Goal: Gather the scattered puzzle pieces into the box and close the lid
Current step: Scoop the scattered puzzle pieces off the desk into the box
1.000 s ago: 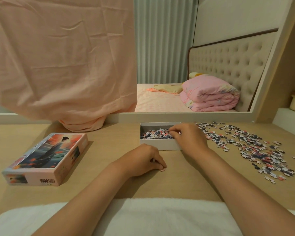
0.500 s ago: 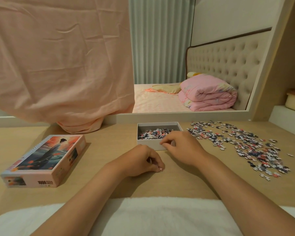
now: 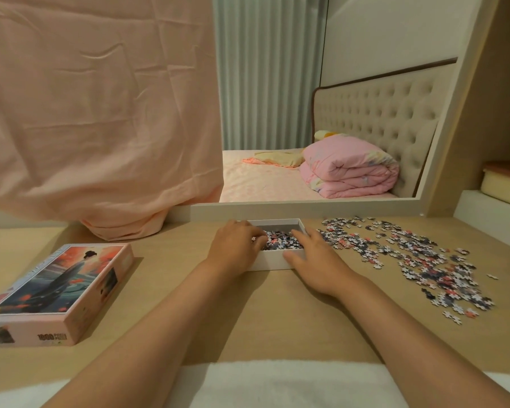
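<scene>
White cardboard box tray [image 3: 273, 259], shallow and rectangular, stands open at the far middle of the tan wooden surface [image 3: 277, 313], just in front of the pale ledge. Contents: a loose layer of small mixed blue, white and coral jigsaw pieces [image 3: 280, 241], covering the visible floor of the tray without reaching its rim. Left hand [image 3: 236, 245] rests over the tray's left edge, fingers curled down into the pieces; whether its grip holds any cannot be told. Right hand [image 3: 312, 260] lies at the tray's right near corner, fingers spread and relaxed against the wall, grip released, nothing in it. Outstanding stock: a broad scatter of loose puzzle pieces [image 3: 418, 260] lying flat on the surface to the right of the tray, the nearest just beside the right hand, the farthest well apart toward the right edge. By eye, this scatter looks at least as large as what the tray holds. Pink printed cardboard lid [image 3: 56, 290], bearing a picture of a robed figure, lies face up well to the left, untouched. Status, as judged: gathering partly done; most pieces still to collect; lid not yet fitted.
</scene>
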{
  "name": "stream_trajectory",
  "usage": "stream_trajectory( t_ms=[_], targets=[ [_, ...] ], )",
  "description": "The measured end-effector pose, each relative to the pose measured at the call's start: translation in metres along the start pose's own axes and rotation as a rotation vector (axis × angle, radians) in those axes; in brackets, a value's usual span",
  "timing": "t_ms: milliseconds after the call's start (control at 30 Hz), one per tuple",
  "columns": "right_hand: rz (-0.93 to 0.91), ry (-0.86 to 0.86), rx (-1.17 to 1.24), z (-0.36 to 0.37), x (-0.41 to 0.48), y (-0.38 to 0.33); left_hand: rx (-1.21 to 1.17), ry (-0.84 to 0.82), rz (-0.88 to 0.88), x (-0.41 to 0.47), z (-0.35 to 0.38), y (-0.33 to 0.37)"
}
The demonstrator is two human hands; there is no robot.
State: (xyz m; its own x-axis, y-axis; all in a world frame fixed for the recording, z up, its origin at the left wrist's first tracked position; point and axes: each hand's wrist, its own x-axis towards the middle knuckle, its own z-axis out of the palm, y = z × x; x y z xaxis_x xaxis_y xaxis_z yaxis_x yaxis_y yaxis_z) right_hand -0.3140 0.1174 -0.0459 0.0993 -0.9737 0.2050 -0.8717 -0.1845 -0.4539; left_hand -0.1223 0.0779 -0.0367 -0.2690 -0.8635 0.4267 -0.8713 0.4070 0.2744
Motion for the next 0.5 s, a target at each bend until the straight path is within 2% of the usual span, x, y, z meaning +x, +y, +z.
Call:
stream_trajectory(
  t_ms=[267, 367, 500],
  targets=[
    [-0.019, -0.064, 0.103, -0.004, -0.003, -0.002, 0.160, -0.208, 0.002, -0.001, -0.005, 0.002],
    [-0.029, -0.067, 0.098, -0.018, -0.008, 0.003, 0.137, -0.178, -0.001, 0.003, -0.014, 0.016],
    [0.011, 0.000, 0.055, -0.049, -0.020, 0.027, -0.022, -0.063, 0.137, 0.005, -0.013, 0.069]
  ],
)
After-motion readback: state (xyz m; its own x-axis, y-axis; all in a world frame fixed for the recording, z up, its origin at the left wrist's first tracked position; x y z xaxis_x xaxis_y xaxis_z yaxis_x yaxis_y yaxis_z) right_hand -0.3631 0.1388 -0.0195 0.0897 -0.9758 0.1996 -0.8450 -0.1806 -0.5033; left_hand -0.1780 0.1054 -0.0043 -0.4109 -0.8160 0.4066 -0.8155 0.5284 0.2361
